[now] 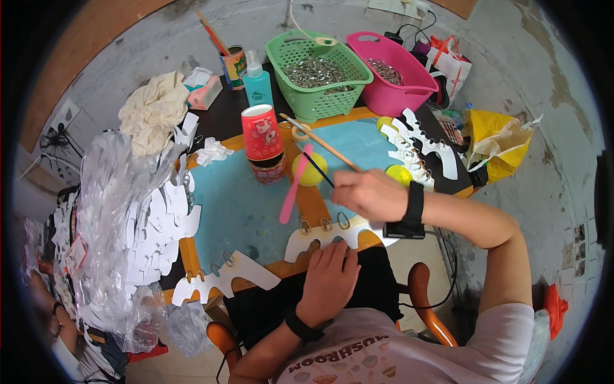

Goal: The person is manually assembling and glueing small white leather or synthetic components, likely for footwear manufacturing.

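My right hand (pixel 374 195) is closed, with a thin dark stick (pixel 318 169) running out from its fingertips. A longer wooden-handled stick (pixel 326 146) slants past the same hand; I cannot tell whether it is held too. Fingers stretched out, my left hand (pixel 329 272) rests on a white notched card strip (pixel 300 244) at the table's near edge. Metal oval rings (pixel 326 224) stand along that strip's upper edge. To its left lies a similar white strip (pixel 236 275) with rings. A pink spatula (pixel 294 198) lies across a round yellow disc (pixel 313 171) beyond my hands.
A red cup (pixel 261 131) stands on a tin. Behind are a blue spray bottle (pixel 258 86), a green basket (pixel 320 102) and a pink basket (pixel 396 96) of metal pieces. White strips (pixel 160 224) pile up left beside plastic bags; others (pixel 409 150) lie right. Another person's arm (pixel 57 313) shows far left.
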Tool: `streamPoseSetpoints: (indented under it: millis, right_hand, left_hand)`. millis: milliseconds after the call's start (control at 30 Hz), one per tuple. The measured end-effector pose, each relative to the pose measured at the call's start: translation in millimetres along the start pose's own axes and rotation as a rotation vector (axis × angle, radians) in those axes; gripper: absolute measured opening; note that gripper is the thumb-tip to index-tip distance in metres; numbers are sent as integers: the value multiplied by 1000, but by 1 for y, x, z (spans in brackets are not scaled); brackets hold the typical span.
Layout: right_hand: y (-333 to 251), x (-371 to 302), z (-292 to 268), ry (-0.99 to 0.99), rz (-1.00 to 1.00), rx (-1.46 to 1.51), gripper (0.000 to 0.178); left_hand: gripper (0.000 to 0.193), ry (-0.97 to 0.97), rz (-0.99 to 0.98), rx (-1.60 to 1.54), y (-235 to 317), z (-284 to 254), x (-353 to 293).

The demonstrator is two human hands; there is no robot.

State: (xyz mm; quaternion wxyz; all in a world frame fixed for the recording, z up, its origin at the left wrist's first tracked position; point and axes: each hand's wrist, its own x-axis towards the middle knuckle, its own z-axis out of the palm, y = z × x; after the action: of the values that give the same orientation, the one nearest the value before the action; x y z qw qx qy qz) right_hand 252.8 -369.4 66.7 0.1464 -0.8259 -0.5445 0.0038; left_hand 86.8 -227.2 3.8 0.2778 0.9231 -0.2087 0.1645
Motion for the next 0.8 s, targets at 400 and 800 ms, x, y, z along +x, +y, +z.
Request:
streamPoseSetpoints:
  millis: [400,800]
  right_hand:
    - [112,133,-38,-383,-158,-111,26]
    - [134,183,24,-564,-76,16,39]
  left_hand:
    - [33,38,94,-263,15,-5,2]
    - [31,5,96,-298,5,-9,-8]
